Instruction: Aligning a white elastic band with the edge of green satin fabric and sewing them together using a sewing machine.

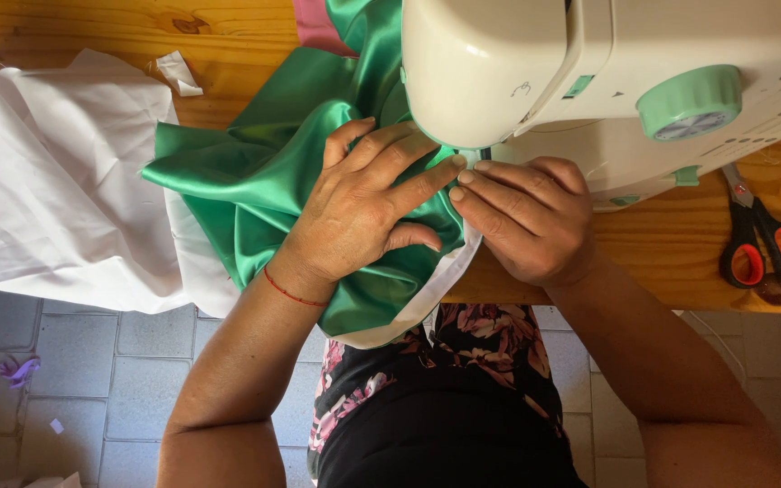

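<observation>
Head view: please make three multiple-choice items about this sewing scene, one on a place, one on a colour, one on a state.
1. Where do the scissors lie?
A. on the floor tiles
B. on the wooden table, right of the sewing machine
C. on the white fabric

2. What colour is the satin fabric under the left hand?
A. green
B. blue
C. yellow

3. How is the left hand placed?
A. lifted above the table
B. gripping the scissors
C. pressed flat on the fabric, fingers spread

Answers:
1 B: the red-and-black handles rest on the wooden table beside the sewing machine.
2 A: the green fabric bunches under the palm, with white fabric beside it.
3 C: the left hand lies flat on the cloth, its fingertips meeting the right hand near the needle area.
</observation>
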